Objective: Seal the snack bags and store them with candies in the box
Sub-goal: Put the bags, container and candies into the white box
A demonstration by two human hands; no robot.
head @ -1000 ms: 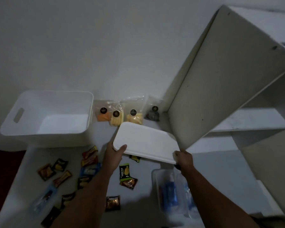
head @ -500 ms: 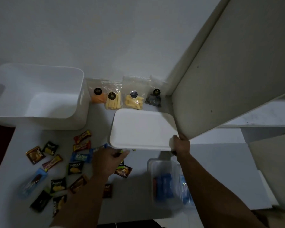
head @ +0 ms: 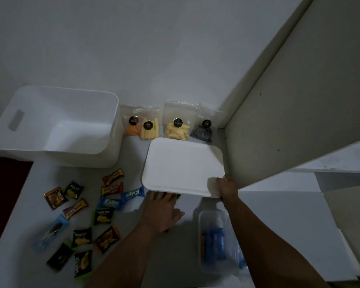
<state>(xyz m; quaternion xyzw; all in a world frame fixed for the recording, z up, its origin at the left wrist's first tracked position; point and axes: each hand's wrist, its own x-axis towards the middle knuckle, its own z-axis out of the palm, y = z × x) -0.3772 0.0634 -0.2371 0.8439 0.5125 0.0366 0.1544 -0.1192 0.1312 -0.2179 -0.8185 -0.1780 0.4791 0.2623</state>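
Note:
A white open box (head: 56, 125) stands at the back left of the table. Several clear snack bags (head: 176, 125) with black stickers lean against the wall between the box and a shelf panel. The flat white lid (head: 183, 165) lies in front of them. My right hand (head: 226, 187) grips its near right corner. My left hand (head: 162, 210) rests flat on the table just below the lid's near edge, fingers spread over a candy. Several wrapped candies (head: 104, 217) lie scattered at the front left.
A clear plastic container (head: 216, 242) with blue items stands near my right forearm. A large off-white shelf panel (head: 289, 121) rises at the right, close to the lid. The dark floor shows past the table's left edge.
The lid came down from a raised tilt to lie flat by the snack bags. My left hand let go of its left edge and dropped to the table.

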